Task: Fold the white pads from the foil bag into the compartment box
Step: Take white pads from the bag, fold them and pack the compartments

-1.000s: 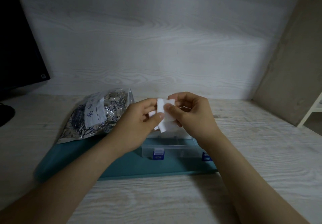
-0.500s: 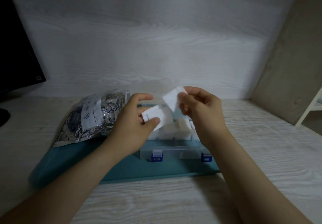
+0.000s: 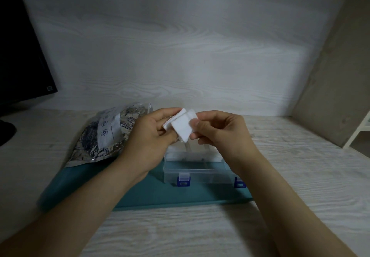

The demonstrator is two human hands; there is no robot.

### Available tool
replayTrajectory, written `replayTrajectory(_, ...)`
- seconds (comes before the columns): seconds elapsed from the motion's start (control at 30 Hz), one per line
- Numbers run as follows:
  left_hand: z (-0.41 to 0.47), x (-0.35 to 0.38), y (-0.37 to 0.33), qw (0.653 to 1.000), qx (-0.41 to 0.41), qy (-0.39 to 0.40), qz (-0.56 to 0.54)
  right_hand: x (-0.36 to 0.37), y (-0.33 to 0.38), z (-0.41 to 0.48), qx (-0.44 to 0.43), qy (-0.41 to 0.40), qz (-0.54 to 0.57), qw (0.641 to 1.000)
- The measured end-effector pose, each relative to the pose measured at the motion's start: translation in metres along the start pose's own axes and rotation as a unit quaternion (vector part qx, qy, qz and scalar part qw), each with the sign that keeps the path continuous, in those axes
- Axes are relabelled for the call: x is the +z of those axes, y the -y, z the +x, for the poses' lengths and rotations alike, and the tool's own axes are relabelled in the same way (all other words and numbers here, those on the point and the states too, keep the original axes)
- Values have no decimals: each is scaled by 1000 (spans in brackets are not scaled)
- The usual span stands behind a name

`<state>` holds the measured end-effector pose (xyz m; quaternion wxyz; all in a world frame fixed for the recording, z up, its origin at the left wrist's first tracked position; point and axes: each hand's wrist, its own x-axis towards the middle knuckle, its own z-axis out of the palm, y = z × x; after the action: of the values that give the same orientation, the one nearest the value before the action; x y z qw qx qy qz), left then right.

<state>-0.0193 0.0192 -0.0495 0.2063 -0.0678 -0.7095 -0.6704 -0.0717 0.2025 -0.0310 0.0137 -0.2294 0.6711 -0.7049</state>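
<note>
Both hands were raised at frame centre, above the far side of the compartment box (image 3: 200,173).

- White pad (image 3: 181,126): in the air between the two hands, tilted, lower corner pointing down toward the box. It was not touching the box. The left edge looked layered (one folded pad or two stacked, could not tell).
- Left hand (image 3: 150,136): back of the hand toward the camera, fingers curled, grasping the pad's left edge. The index finger lay over the top edge and the thumb sat below. The exact contact was hidden behind the knuckles.
- Right hand (image 3: 224,134): its thumb (image 3: 197,125) pressed on the front face at the pad's right edge, with the curled fingers behind and under it, so it pinched the pad.
- Box: clear plastic, lid open, two blue latches (image 3: 183,181) on the near wall. It sat on a teal mat (image 3: 160,194). The far compartments were mostly blocked by the hands.
- Foil bag (image 3: 108,134): left of centre, lying partly on the mat's far-left corner, just beside the left hand.
- Wood-grain table (image 3: 300,166) under everything, dark monitor (image 3: 20,56) at upper left, white shelf frame (image 3: 358,134) at the right edge.
</note>
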Motion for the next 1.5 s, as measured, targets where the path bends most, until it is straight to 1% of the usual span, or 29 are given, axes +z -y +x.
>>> replayTrajectory(0.13,1,0,0,1000,-14,22,-6,1,0,1,-15,-21,-16,1000)
replayTrajectory(0.33,1,0,0,999,-20,25,-18,1,-2,2,-33,-37,-66,997)
replayTrajectory(0.43,1,0,-1,999,-21,31,-14,2,-3,2,-11,-56,-65,996)
replayTrajectory(0.57,1,1,-2,998,-32,34,-31,2,-5,5,8,-59,-113,992)
replayTrajectory(0.67,1,3,-2,998,-39,20,-43,-1,-3,4,9,-57,-83,995)
replayTrajectory(0.77,2,2,0,999,-36,-10,-24,-3,2,3,18,-48,3,999)
replayTrajectory(0.83,3,1,0,999,-37,-9,-26,-3,5,3,13,-27,47,998)
replayTrajectory(0.87,3,1,0,999,-40,-2,-33,-3,5,2,6,-12,49,999)
replayTrajectory(0.93,2,2,-3,997,-48,21,-52,-2,6,1,-8,7,20,1000)
replayTrajectory(1.03,0,5,-7,993,-64,53,-88,0,2,1,-27,2,-27,999)
replayTrajectory(1.17,-1,2,-10,989,-83,53,-109,1,-1,1,-38,-27,-36,998)
replayTrajectory(1.27,-2,2,-11,988,-72,49,-124,1,0,2,-42,-36,-59,997)
replayTrajectory(1.43,-4,2,-6,999,-9,34,-1,3,-4,3,-49,-37,-122,991)
replayTrajectory(1.5,-4,1,-5,999,15,30,29,4,-5,3,-35,-15,-134,990)
